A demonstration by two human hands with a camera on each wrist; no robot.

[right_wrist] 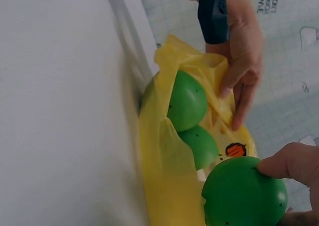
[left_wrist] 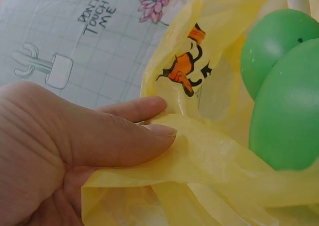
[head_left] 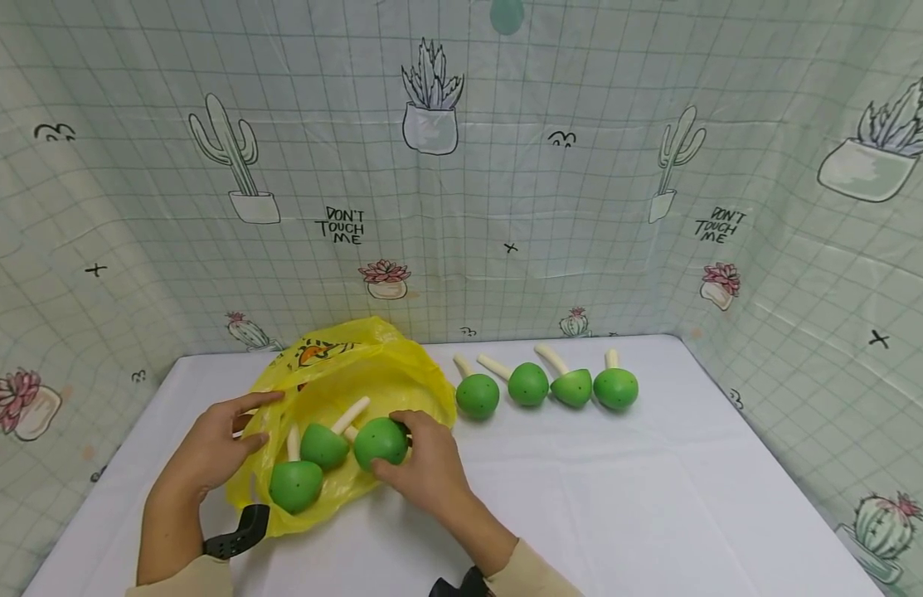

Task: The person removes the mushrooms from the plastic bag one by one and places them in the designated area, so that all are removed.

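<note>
A yellow plastic bag (head_left: pixel 371 365) lies with its mouth towards me, left of the middle of the table. My left hand (head_left: pixel 216 444) pinches the left edge of its mouth; in the left wrist view the thumb (left_wrist: pixel 134 141) lies over the yellow film. Inside the bag are two toy mushrooms with green caps and whitish stems, one lower left (head_left: pixel 296 487) and one behind it (head_left: pixel 323 446). My right hand (head_left: pixel 434 464) grips a third toy mushroom (head_left: pixel 381 442) by its round green cap, in the bag's mouth. Its stem, mostly hidden, points into the bag.
Right of the bag, several more toy mushrooms stand in a row, from the nearest one (head_left: pixel 478 396) to the last one (head_left: pixel 616 389), stems pointing back. A white cloth covers the table (head_left: pixel 618 497). Patterned curtains (head_left: pixel 491 191) enclose the back and sides.
</note>
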